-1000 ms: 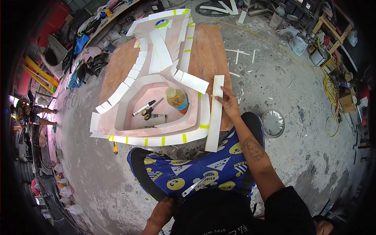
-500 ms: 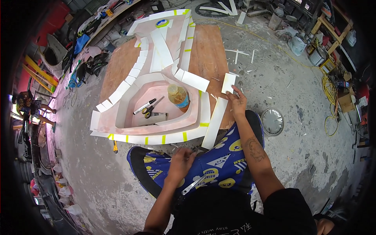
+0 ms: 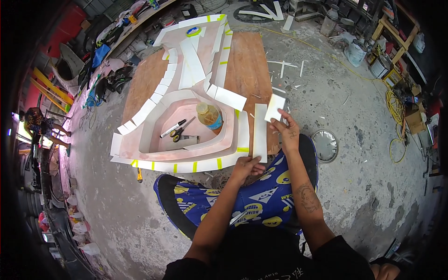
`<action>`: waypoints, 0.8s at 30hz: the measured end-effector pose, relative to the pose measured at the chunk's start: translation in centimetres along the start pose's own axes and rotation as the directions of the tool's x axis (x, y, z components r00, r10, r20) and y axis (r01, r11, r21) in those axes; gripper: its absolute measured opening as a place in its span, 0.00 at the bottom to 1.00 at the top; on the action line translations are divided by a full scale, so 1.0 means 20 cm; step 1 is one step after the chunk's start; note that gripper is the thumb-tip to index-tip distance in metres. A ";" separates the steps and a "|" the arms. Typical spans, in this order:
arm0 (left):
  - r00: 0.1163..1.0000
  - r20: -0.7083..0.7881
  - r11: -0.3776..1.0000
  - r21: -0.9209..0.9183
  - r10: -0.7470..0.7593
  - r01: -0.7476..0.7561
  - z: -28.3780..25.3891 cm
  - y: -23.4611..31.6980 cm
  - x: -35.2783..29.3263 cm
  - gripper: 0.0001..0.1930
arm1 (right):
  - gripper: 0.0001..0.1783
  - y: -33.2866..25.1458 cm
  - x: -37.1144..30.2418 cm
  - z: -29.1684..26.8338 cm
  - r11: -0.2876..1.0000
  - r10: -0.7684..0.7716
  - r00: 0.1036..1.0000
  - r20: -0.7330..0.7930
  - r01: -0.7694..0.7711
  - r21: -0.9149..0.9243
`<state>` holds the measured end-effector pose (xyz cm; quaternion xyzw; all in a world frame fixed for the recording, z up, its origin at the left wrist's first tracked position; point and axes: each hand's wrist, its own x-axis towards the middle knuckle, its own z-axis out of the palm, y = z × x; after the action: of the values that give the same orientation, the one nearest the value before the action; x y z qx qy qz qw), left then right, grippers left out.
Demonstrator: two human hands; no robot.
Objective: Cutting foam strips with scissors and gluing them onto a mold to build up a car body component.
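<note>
My right hand point(image 3: 288, 129) pinches a small white rectangular card piece point(image 3: 275, 108) between thumb and fingers, above the edge of a brown board point(image 3: 252, 60). Lower and to the left, my left hand point(image 3: 246, 170) grips the near end of a long white card strip point(image 3: 260, 130). In front of me lies a pinkish mould point(image 3: 133, 147) bordered with white card and yellow tape. Its recess holds a bottle of amber liquid point(image 3: 209, 116), a marker point(image 3: 172, 128), scissors point(image 3: 181, 131) and a grey tube point(image 3: 187, 141). A silver tool point(image 3: 238, 218) rests on my lap, partly hidden.
A tape roll point(image 3: 193, 31) and a wide white strip point(image 3: 191, 63) lie on the mould's far part. A yellow-handled cutter point(image 3: 139, 175) is on the floor at left, a round lid point(image 3: 324, 146) at right. Another person point(image 3: 39, 126) is at far left.
My left hand has moved from my lap up to the long strip and taken hold of it; the strip now stands straighter. My right hand has lifted the small card piece and tilted it.
</note>
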<state>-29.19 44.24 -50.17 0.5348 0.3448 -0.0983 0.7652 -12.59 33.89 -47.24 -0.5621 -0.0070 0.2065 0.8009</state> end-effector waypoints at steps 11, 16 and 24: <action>0.962 -0.154 0.926 -0.274 0.226 -0.262 0.10 0.25 -0.20 0.21 | 0.41 0.09 -0.07 0.20 0.992 0.037 0.987 0.158 -0.017 -0.127; 0.928 -0.290 0.799 -0.488 0.232 -0.352 0.18 0.21 -0.05 0.20 | 0.45 0.14 -0.03 0.20 0.968 0.012 0.991 0.135 0.022 -0.248; 0.868 -0.425 0.699 -0.538 0.257 -0.471 0.17 0.19 0.05 0.15 | 0.39 0.08 0.01 0.24 0.947 0.083 0.970 0.229 -0.005 -0.321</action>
<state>-24.98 43.06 -47.29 0.3162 0.3613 0.2646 0.8363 -14.04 38.71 -46.94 -0.6549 -0.1243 0.2868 0.6880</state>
